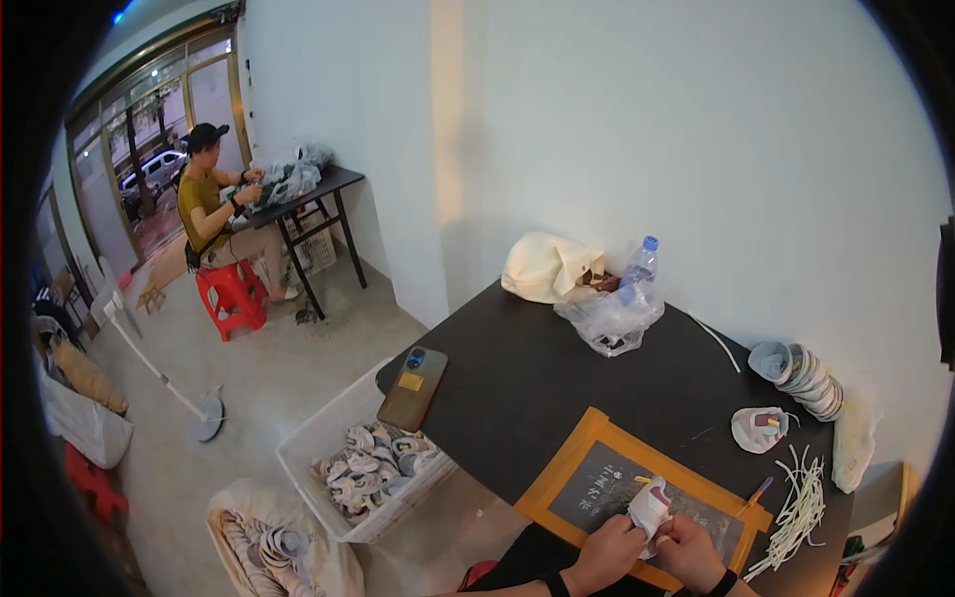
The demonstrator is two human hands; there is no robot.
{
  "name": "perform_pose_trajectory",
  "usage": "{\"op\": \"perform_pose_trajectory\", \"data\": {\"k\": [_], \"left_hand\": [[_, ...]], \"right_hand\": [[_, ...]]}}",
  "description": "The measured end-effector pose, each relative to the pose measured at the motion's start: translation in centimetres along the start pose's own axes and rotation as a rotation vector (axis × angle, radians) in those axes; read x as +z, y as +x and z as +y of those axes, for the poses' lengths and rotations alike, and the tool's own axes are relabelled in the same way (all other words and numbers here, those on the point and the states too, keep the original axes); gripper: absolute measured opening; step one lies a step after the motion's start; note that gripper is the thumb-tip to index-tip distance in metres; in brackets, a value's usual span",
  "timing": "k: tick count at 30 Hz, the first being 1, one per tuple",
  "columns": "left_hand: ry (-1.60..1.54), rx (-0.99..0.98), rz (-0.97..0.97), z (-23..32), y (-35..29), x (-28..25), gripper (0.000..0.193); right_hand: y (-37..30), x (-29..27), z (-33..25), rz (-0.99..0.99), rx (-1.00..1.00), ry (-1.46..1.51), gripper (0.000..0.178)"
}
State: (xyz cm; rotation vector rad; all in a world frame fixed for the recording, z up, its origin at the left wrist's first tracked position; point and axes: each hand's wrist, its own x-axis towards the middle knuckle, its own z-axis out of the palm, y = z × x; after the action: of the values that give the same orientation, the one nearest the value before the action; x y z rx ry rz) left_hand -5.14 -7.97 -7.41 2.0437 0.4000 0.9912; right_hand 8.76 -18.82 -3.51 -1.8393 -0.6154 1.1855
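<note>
Over a dark board with a yellow-orange border (557, 476), I hold a small white shoe upper (652, 505) with a purple patch. My left hand (610, 549) is closed on its near left side. My right hand (688, 550) pinches its near right edge; whether a lace is also between those fingers is too small to tell. A similar upper (760, 429) lies beyond the board to the right. Near it are a loose pile of white laces (796, 512) and a nested stack of uppers (796, 378). A slim pen-like tool (760, 492) rests at the board's right corner.
On the black table (487, 398) are a phone (414, 388), a cream bag (547, 267), a clear plastic bag (615, 323) and a bottle (642, 261). Left of it stand a white crate (298, 463) and a sack (333, 552), both with uppers. A person (206, 214) works at another table.
</note>
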Motion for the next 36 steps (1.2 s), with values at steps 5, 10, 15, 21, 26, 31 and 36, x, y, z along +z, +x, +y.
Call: {"op": "perform_pose_trajectory", "data": {"k": [5, 10, 15, 21, 26, 31, 36], "left_hand": [[-0.155, 0.002, 0.026, -0.4, 0.4, -0.4, 0.005], [-0.155, -0.022, -0.05, -0.3, 0.5, -0.5, 0.005], [-0.146, -0.051, 0.002, -0.7, 0.8, -0.9, 0.007], [-0.142, -0.026, 0.003, -0.2, 1.0, -1.0, 0.007], [-0.159, -0.037, -0.006, -0.7, 0.7, -0.9, 0.01], [-0.106, 0.008, -0.008, -1.0, 0.8, -0.8, 0.01], [-0.049, -0.04, -0.031, -0.8, 0.8, -1.1, 0.013]], "right_hand": [[-0.9, 1.0, -2.4, 0.21, -0.449, -0.711, 0.01], [-0.2, 0.6, 0.1, 0.202, -0.118, 0.0, 0.014], [0.1, 1.8, -3.1, 0.206, -0.204, -0.712, 0.015], [-1.3, 2.0, -4.7, 0.168, -0.317, -0.866, 0.015], [0.1, 2.6, -5.5, 0.112, -0.028, -0.332, 0.012], [2.1, 2.0, -2.3, 0.14, -0.208, -0.37, 0.018], [-0.1, 3.1, -5.9, 0.198, -0.211, -0.576, 0.021]]}}
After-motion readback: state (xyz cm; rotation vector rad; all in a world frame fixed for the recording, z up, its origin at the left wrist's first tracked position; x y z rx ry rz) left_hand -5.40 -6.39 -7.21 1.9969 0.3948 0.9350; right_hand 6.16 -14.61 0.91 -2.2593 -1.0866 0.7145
